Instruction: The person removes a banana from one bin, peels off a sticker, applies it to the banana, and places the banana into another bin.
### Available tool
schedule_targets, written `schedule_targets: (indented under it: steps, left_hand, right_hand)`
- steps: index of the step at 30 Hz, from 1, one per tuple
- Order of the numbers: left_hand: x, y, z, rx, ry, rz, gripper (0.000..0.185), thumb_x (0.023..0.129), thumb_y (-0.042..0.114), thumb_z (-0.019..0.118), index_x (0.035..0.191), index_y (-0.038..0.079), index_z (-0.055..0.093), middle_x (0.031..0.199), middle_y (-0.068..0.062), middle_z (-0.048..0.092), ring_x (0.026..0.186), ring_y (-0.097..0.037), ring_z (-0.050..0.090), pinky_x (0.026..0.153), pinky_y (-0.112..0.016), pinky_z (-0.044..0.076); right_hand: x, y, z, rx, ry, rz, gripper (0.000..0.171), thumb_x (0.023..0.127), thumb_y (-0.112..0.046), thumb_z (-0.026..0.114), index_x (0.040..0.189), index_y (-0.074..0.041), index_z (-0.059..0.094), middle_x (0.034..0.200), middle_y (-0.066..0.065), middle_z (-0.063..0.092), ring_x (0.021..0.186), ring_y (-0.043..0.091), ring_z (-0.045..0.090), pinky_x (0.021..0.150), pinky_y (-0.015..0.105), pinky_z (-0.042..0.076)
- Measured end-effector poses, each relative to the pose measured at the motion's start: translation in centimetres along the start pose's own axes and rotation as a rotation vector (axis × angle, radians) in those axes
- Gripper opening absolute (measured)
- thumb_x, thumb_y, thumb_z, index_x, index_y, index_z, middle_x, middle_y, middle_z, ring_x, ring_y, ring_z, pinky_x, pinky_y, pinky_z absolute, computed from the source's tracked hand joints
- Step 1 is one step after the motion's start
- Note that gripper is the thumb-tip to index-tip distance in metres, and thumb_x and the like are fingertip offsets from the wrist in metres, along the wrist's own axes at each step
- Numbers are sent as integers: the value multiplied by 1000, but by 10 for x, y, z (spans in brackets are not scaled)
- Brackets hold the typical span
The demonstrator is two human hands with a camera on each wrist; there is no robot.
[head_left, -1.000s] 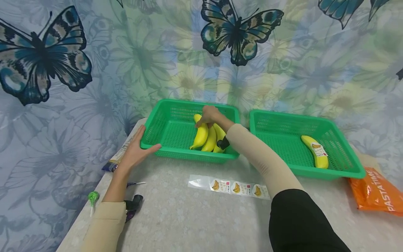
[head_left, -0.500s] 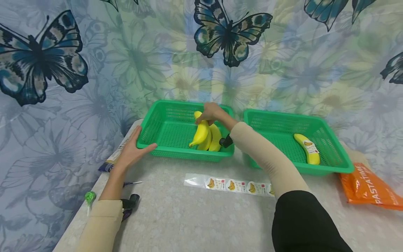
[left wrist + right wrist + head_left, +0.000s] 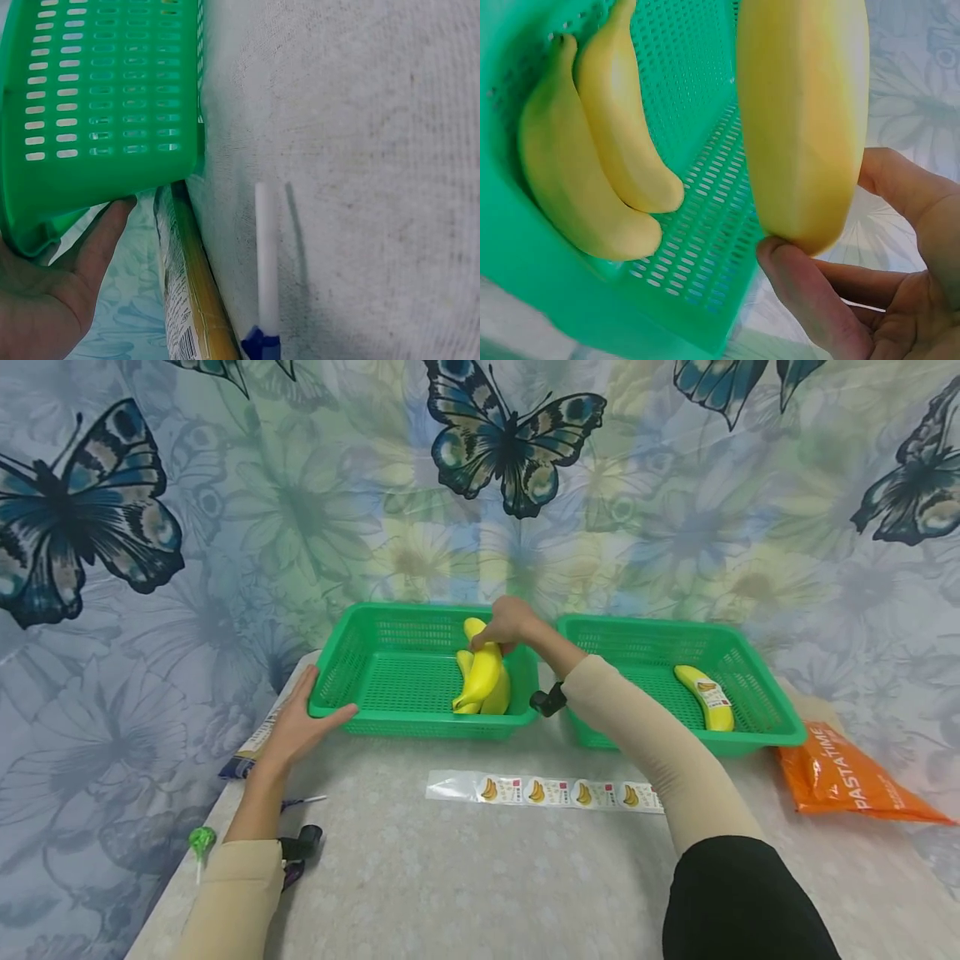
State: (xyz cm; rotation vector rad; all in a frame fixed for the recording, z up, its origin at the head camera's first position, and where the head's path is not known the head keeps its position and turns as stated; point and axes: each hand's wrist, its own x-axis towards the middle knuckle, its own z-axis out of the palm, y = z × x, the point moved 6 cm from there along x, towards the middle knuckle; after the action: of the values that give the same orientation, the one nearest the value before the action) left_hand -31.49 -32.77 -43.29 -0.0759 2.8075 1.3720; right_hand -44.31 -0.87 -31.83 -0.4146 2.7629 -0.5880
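My right hand (image 3: 510, 620) pinches the top end of a yellow banana (image 3: 482, 670) and holds it up inside the left green basket (image 3: 390, 672). The right wrist view shows this banana (image 3: 802, 112) between thumb and fingertips (image 3: 810, 300), with two more bananas (image 3: 600, 157) lying on the basket floor (image 3: 705, 225). My left hand (image 3: 300, 727) rests flat against the basket's near left corner, thumb along the front wall. In the left wrist view that corner (image 3: 97, 112) sits against the palm (image 3: 52, 292).
A second green basket (image 3: 750, 718) on the right holds one stickered banana (image 3: 705, 697). A strip of banana stickers (image 3: 543, 792) lies in front of the baskets. An orange packet (image 3: 847, 777) is at the right; a printed packet (image 3: 247, 752), pen (image 3: 303, 800) and green lollipop (image 3: 201, 842) are at the left edge.
My right hand has picked one banana off the group of three and raised it. The left hand has stayed at the basket's corner. The head view has drifted right.
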Motion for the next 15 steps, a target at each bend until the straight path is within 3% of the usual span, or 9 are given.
schedule_targets:
  steps: [3, 6, 9, 13, 15]
  left_hand:
    - [2, 4, -2, -3, 4, 5, 107, 86, 59, 64, 155, 30, -13, 164, 2, -15, 151, -42, -4, 110, -75, 13]
    - [5, 8, -6, -17, 3, 12, 107, 86, 58, 64, 155, 30, -14, 164, 3, -16, 151, -42, -5, 110, -75, 13]
    - [6, 10, -8, -25, -4, 12, 107, 87, 57, 64, 154, 31, -14, 164, 5, -17, 151, -41, -8, 109, -76, 12]
    - [3, 5, -4, -30, -16, 0, 106, 86, 60, 63, 154, 32, -14, 163, 6, -19, 150, -41, -10, 108, -77, 11]
    - [1, 2, 0, -28, -13, -7, 106, 87, 60, 62, 154, 32, -14, 163, 6, -18, 150, -42, -9, 108, -77, 11]
  right_hand:
    - [-12, 3, -3, 12, 12, 12, 36, 77, -38, 79, 70, -8, 61, 64, 6, 64, 58, 18, 67, 64, 30, 59]
    - [-24, 6, -8, 41, 35, 22, 35, 77, -37, 79, 73, -6, 63, 63, 5, 64, 68, 27, 71, 72, 36, 61]
    - [-36, 9, -12, 40, 68, 36, 37, 77, -38, 80, 68, -8, 60, 59, 3, 60, 71, 28, 71, 68, 35, 60]
    - [-57, 18, -11, 24, 103, 48, 41, 76, -39, 81, 64, -10, 55, 53, 2, 55, 54, 17, 63, 55, 27, 55]
    - [-68, 24, -7, 18, 110, 42, 38, 76, -40, 80, 76, -8, 60, 54, 1, 57, 53, 15, 63, 53, 26, 53]
